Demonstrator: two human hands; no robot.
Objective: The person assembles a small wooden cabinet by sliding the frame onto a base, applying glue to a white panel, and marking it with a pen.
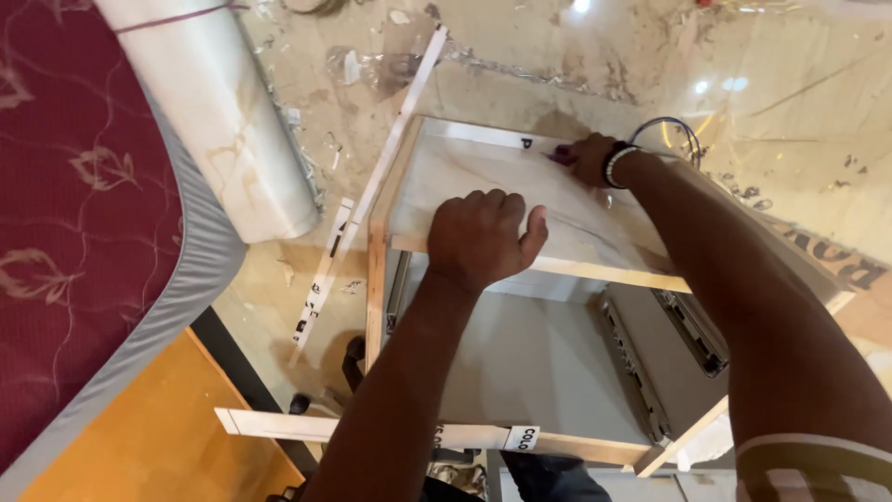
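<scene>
Fingers on the left hand (481, 237) are curled loosely, palm down on the pale marble-patterned cabinet panel (483, 172), gripping nothing. Right hand (587, 158) is at the panel's far edge, fingers pinched on something small and purple (561, 154), can't tell what. Panel tops the open wooden cabinet frame (376, 270) on the floor, metal drawer slides (692, 330) inside.

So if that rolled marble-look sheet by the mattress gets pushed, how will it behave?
The roll is a cylinder lying on smooth floor, so it would probably roll sideways. The mattress beside it likely blocks it on that side. It looks like wound film, so probably light and somewhat squashy.
</scene>
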